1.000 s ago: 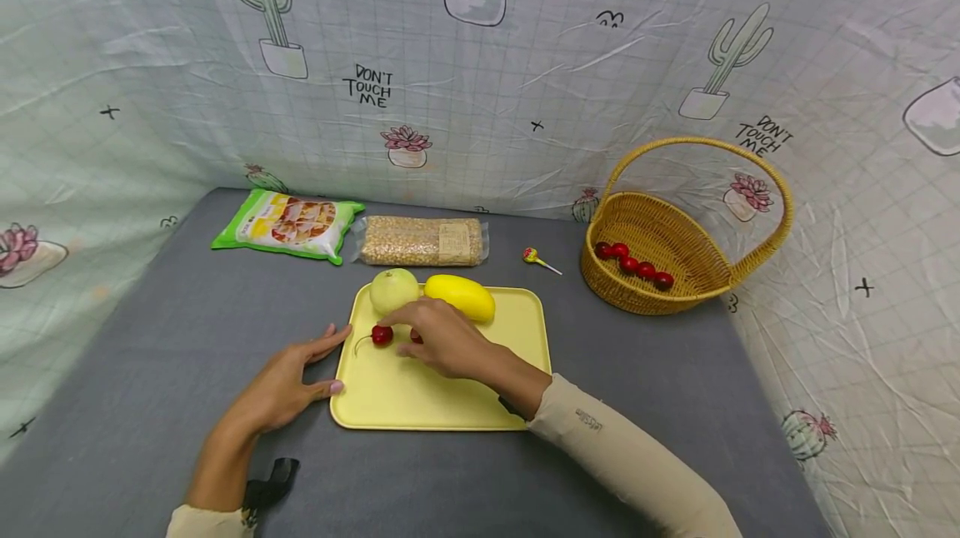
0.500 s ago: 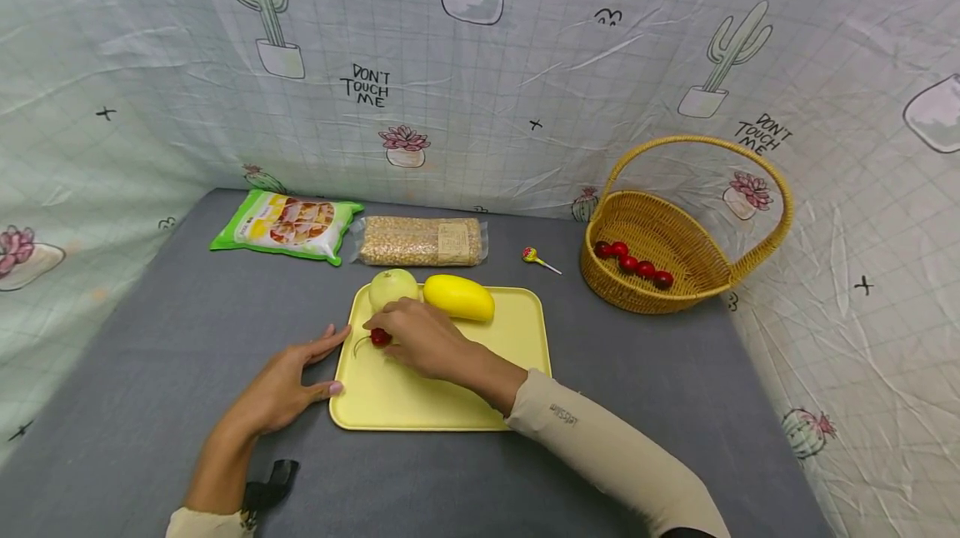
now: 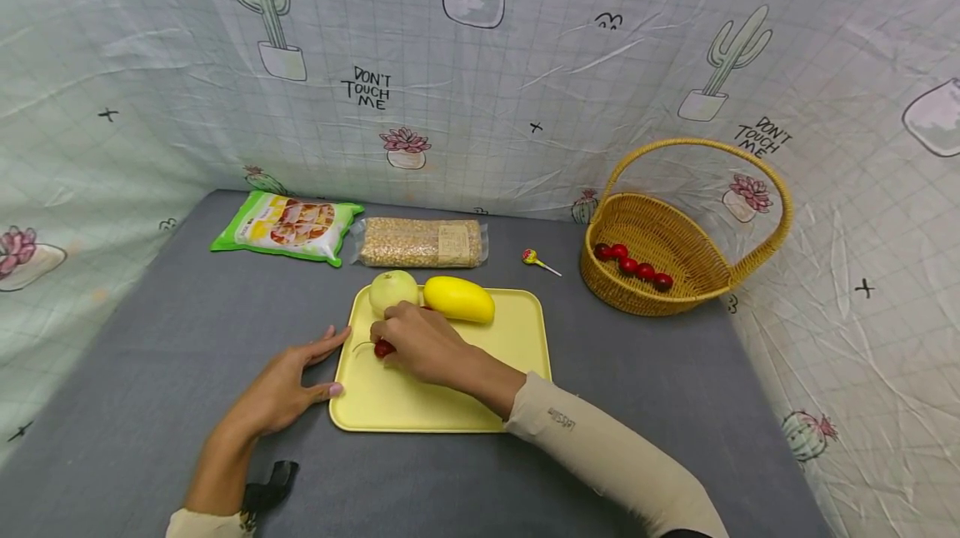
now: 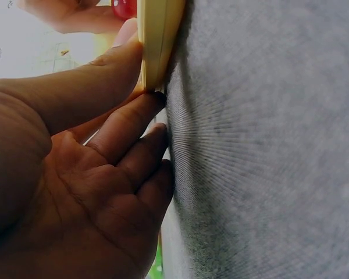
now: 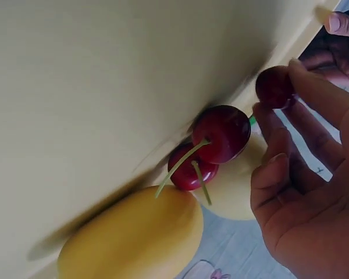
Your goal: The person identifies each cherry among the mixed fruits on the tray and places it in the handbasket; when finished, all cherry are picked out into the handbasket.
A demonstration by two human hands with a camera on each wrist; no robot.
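On a yellow tray [image 3: 480, 405], my right hand [image 3: 427, 346] pinches a dark red cherry [image 3: 383, 348] between thumb and fingertips; its thin stem points left. The right wrist view shows this held cherry [image 5: 273, 87] at the fingertips. Two more cherries with pale stems lie beside it there, the nearer cherry [image 5: 222, 133] largest; in the head view the hand mostly hides them. My left hand [image 3: 281, 388] touches the tray's left edge with thumb and fingertips, fingers fairly straight. The left wrist view has the thumb against the tray rim [image 4: 154, 46].
A pale green round fruit [image 3: 393, 291] and a yellow mango-like fruit [image 3: 459, 299] sit along the tray's far edge. Behind are a green-edged food bag [image 3: 288, 226], a bag of grains [image 3: 420, 241] and a lollipop [image 3: 531, 256]. A wicker basket [image 3: 630, 296] at right holds several cherries.
My right hand has moved left across the tray to the leftmost cherry and taken hold of it, shifting it slightly toward me. The left hand has stayed at the tray edge.
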